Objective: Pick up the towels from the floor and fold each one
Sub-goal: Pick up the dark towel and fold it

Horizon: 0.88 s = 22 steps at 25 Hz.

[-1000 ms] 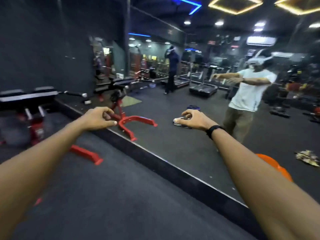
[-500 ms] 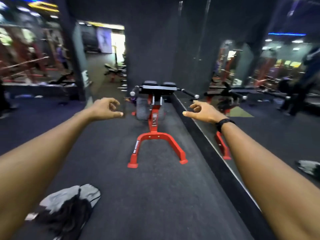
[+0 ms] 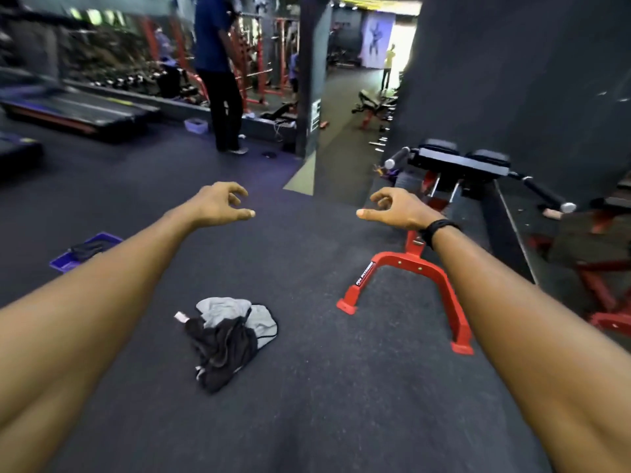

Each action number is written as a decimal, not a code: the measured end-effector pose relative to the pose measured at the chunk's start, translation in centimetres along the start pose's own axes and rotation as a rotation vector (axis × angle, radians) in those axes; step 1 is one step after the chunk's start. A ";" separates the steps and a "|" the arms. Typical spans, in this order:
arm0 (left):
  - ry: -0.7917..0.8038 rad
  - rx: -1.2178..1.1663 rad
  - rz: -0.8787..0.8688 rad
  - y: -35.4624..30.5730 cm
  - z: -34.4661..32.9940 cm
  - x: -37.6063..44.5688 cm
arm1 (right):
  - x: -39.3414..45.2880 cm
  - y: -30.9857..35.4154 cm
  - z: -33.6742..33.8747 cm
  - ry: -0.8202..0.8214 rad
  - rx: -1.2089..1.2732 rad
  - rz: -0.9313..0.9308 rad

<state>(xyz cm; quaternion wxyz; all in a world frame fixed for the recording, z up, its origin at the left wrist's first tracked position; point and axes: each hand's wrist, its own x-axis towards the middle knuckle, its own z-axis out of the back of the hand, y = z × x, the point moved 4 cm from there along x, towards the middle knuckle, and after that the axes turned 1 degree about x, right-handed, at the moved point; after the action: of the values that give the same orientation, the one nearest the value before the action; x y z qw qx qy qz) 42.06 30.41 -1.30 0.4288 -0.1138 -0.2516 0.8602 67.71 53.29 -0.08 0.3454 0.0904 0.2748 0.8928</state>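
Both arms reach out; the left hand (image 3: 218, 204) and right hand (image 3: 397, 208) hold nothing, fingers loosely curled. Towels (image 3: 230, 336) lie crumpled on the floor (image 3: 324, 404).

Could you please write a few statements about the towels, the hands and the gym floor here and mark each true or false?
1. The towels lie crumpled in a heap on the floor. True.
2. The left hand grips a towel. False: it holds nothing, fingers loosely curled.
3. The right hand is empty, and a dark band sits on its wrist. True.
4. The heap lies on the red bench frame. False: it lies apart from the frame, on the bare floor.
5. A purple tray sits on the floor to the left. True.
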 end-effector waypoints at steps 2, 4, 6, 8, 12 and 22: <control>0.016 -0.005 0.039 2.0 -0.7 1.2 | 2.8 0.3 -1.6 0.030 -0.003 0.017; 0.018 -0.020 0.064 4.3 -1.5 3.4 | 6.4 0.2 -3.5 0.060 -0.019 0.025; 0.037 -0.038 0.082 7.0 -2.4 6.2 | 10.1 0.2 -5.8 0.089 -0.036 0.019; 0.059 -0.065 0.102 10.4 -3.3 9.9 | 14.3 0.3 -8.7 0.106 -0.039 0.007; 0.134 -0.109 0.138 17.7 -5.8 18.3 | 22.7 0.2 -16.4 0.134 -0.028 -0.077; 0.516 -0.065 0.265 41.0 -21.3 36.4 | 41.8 -3.4 -45.5 0.408 -0.001 -0.304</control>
<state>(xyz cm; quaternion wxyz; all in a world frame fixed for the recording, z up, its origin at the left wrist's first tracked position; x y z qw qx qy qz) 0.84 45.79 -40.36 0.3587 -0.3742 -0.1446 0.8429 22.49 63.76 -41.03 0.4132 -0.1343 0.3489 0.8304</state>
